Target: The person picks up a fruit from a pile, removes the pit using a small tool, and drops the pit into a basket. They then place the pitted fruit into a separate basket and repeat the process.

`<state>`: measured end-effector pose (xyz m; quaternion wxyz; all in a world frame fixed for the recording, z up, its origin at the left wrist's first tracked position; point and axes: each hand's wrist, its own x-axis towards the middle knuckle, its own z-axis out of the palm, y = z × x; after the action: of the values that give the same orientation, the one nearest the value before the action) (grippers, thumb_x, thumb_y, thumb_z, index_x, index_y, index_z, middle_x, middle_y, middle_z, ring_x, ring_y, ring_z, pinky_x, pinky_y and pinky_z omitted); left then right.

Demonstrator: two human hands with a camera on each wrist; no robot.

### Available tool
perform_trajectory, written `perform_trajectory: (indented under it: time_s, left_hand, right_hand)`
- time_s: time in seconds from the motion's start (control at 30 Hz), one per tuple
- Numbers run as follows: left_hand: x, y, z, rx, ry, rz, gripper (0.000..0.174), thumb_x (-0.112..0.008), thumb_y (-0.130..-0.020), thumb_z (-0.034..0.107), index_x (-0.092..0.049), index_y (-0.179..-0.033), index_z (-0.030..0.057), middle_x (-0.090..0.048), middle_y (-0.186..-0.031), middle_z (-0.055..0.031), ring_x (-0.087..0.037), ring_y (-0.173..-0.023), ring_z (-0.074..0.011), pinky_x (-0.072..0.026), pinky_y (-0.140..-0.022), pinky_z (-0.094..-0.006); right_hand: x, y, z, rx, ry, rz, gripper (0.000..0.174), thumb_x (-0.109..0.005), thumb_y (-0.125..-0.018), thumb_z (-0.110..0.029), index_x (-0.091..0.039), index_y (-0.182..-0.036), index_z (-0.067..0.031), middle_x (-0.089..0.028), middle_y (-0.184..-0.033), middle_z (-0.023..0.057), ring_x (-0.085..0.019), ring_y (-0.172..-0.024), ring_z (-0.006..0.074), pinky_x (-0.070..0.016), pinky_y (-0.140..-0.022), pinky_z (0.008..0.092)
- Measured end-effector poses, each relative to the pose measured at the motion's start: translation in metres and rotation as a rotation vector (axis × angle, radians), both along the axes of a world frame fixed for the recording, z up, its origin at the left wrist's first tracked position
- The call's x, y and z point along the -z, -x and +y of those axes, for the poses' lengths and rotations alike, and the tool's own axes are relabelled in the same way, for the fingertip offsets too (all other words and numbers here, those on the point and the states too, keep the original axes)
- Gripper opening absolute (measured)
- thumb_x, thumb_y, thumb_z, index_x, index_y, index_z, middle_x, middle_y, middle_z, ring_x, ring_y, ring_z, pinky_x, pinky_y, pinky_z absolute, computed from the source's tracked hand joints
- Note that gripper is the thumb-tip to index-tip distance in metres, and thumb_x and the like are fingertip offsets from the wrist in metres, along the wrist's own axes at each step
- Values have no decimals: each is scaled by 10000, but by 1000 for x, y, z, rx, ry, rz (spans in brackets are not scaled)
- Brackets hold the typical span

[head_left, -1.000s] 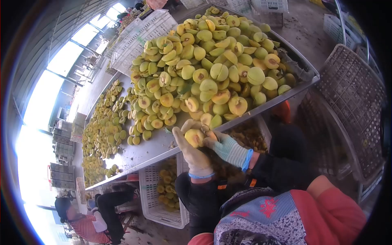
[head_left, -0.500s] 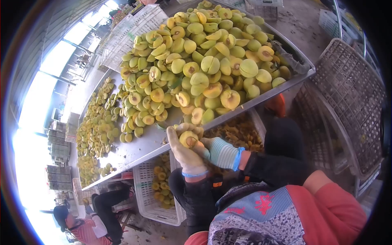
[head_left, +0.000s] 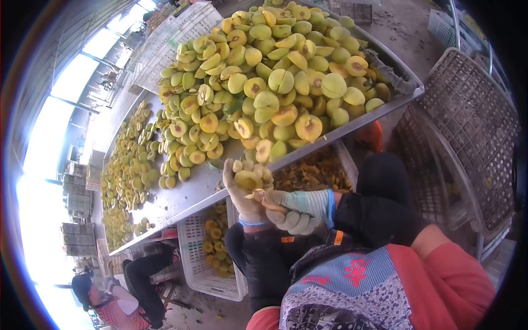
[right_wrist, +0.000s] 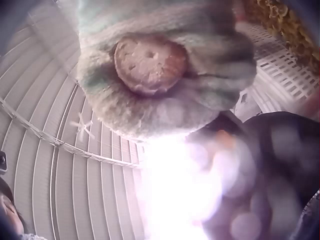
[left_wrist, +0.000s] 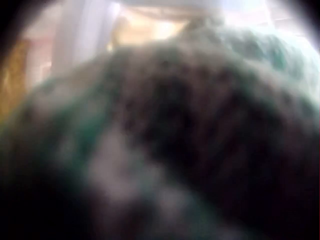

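My gloved left hand (head_left: 242, 199) is palm up at the table's front edge, its fingers curled round a yellow-green fruit half (head_left: 248, 180) that looks like a peach. Just to its right, my right hand (head_left: 302, 212), in a striped glove, grips a short tool (head_left: 274, 205). A pale yellow scrap shows at the tool's tip, close to the fruit. In the right wrist view the round brown end of the handle (right_wrist: 150, 65) pokes out of the fist, pitted with small holes. Blur and the glove fill most of the left wrist view.
Halved fruit lies heaped on the metal table (head_left: 190, 201), with smaller pieces at its left. Below stand a white crate (head_left: 190, 242) of halves and a bin of brownish scraps (head_left: 316, 170). Plastic crates (head_left: 467, 110) lean at right. Another person (head_left: 118, 300) sits at lower left.
The right hand has drawn back and turned over, bringing the tool into sight below the fruit half. The left hand still holds the fruit, now tilted differently. The head view has shifted slightly.
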<state>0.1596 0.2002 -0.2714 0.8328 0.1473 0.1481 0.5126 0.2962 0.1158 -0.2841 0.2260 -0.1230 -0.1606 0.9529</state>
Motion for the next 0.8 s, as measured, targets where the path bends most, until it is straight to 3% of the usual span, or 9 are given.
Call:
perform_trajectory:
  time_s: [0.07,0.2,0.27,0.3,0.37,0.43,0.53,0.7,0.8]
  left_hand:
    - [-8,7,2,-175,71,170,294,-568,-990,362,-546,-815,126,-560,-764,-11,-541,-653,-181,-490,-610,-313]
    - [-24,70,1,-521,-7,648,391,-516,-1005,430,-630,-948,61,-657,-869,-82,-644,-767,-207,-554,-644,-348]
    - [-27,127,8,-745,-25,1368,495,-534,-989,471,-677,-1087,7,-687,-921,-98,-653,-779,-211,-542,-712,-325]
    - [-27,151,8,-748,-46,1931,561,-551,-963,513,-673,-1166,5,-710,-1016,-158,-678,-893,-271,-527,-822,-366]
    - [-30,175,10,-662,-157,2484,604,-559,-941,545,-656,-1220,18,-683,-1162,-214,-653,-1053,-340,-490,-929,-415]
    - [-39,152,21,-471,-261,2293,630,-555,-937,564,-637,-1254,25,-641,-1244,-239,-607,-1138,-388,-451,-989,-442]
    - [-23,95,47,-276,-576,2459,658,-586,-903,586,-632,-1255,31,-626,-1237,-256,-583,-1151,-433,-444,-1010,-441]
    - [7,54,84,189,-776,2243,642,-677,-833,536,-652,-1226,29,-680,-1099,-267,-622,-1073,-442,-481,-967,-446]
    - [24,58,86,46,-690,1806,456,-733,-857,327,-670,-1163,-4,-720,-980,-151,-668,-907,-230,-517,-845,-329]
  right_hand:
    - [6,1,-6,23,47,162,528,-368,-1021,-619,-474,-801,-151,-283,-570,-92,-185,-398,7,-135,-299,185]
    - [-1,-5,-10,187,261,-35,538,-373,-1016,-628,-476,-812,-140,-265,-580,-100,-192,-416,11,-149,-328,193]
    - [-6,-1,-12,264,241,-212,522,-383,-1019,-613,-474,-822,-138,-284,-594,-92,-207,-428,14,-168,-343,201]
    - [-8,2,-12,304,232,-298,513,-388,-1021,-605,-473,-826,-137,-293,-600,-89,-215,-434,15,-178,-350,205]
    - [-10,10,-7,298,164,-416,500,-392,-1021,-589,-490,-856,-127,-342,-616,-66,-258,-439,42,-231,-363,221]
    - [-12,18,-2,309,87,-561,498,-410,-1012,-588,-510,-885,-117,-405,-629,-31,-336,-441,78,-293,-358,248]
    - [-1,26,3,372,-8,-782,542,-446,-995,-590,-588,-981,-67,-532,-664,41,-519,-461,161,-396,-335,311]
    - [6,17,3,484,-323,-941,563,-464,-1018,-516,-652,-1060,13,-644,-781,134,-601,-610,222,-508,-568,373]
    - [46,31,14,754,-580,-955,495,-494,-1031,-426,-649,-1093,40,-673,-833,185,-617,-706,255,-511,-713,394]
